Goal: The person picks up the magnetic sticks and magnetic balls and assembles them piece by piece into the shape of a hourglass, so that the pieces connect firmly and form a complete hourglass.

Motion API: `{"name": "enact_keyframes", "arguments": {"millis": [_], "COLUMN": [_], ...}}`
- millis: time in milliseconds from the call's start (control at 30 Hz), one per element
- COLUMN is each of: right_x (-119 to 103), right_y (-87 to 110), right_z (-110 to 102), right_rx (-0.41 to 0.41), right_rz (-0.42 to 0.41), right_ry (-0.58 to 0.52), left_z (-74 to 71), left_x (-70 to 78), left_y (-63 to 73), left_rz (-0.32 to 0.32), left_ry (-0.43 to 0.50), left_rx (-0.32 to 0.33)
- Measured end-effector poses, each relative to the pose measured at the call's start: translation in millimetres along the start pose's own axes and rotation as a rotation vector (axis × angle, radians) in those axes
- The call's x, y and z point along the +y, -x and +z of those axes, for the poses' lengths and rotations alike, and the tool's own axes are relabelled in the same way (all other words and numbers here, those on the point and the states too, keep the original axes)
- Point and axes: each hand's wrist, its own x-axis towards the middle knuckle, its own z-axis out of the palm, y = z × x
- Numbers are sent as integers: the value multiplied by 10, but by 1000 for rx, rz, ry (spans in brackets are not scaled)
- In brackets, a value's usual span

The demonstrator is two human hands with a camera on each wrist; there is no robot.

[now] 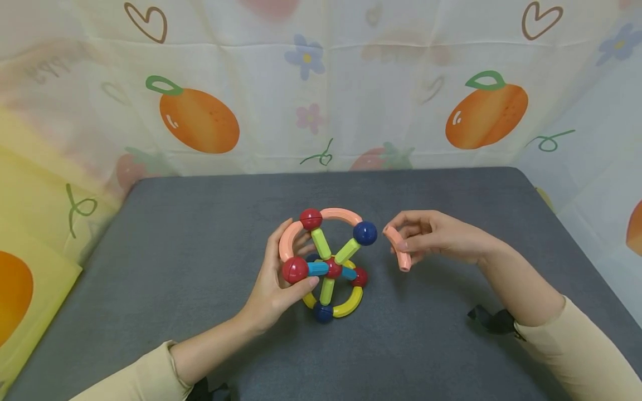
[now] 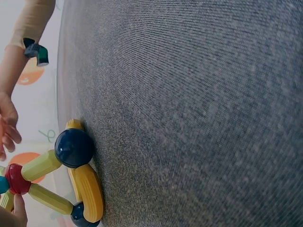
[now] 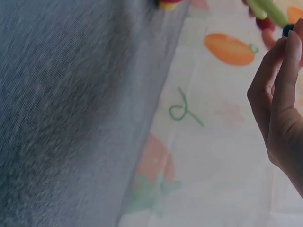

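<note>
My left hand point(image 1: 271, 287) grips a magnetic ball-and-stick structure point(image 1: 332, 268) from its left side, thumb near a red ball point(image 1: 295, 270). Pink curved sticks point(image 1: 289, 239) form part of its upper ring, ending at a dark blue ball point(image 1: 365, 233). Lime and blue straight sticks meet at the central red ball. Yellow curved sticks point(image 1: 349, 303) make the lower ring, which sits at the tabletop in the left wrist view. Just right of the structure, my right hand point(image 1: 441, 236) pinches a loose pink curved stick point(image 1: 398, 248), apart from the dark blue ball.
A dark grey cloth-covered table point(image 1: 200, 234) lies under both hands. Behind it hangs a pale curtain point(image 1: 281, 111) printed with fruit and flowers. Yellow printed fabric point(image 1: 35, 301) borders the left side. Dark straps point(image 1: 494, 320) show at the sleeve cuffs.
</note>
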Motion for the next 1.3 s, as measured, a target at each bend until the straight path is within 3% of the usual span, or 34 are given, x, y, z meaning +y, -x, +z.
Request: {"name": "enact_keyframes", "arguments": {"millis": [167,367,767,1100,1300], "right_x": [-80,-127,-145,-172,-177], "right_y": [28,18,38,65,71], "right_z": [126,228,359,509,610], "right_rx": [-66,-73,-29,86,97], "right_rz": [-23,-27,-37,-39,-79], "right_ry": [-42,-86,-165,-130,-133], "left_z": [0,-3,-43,-77,-79], "left_x": [-2,-13,-8,-32,-35], "left_y": [-2,-6,-6,-13,-7], "left_rz": [7,11,-24,18,25], "left_ry": [8,11,84,133,146], "left_rx": [-1,1,-42,-88,-87]}}
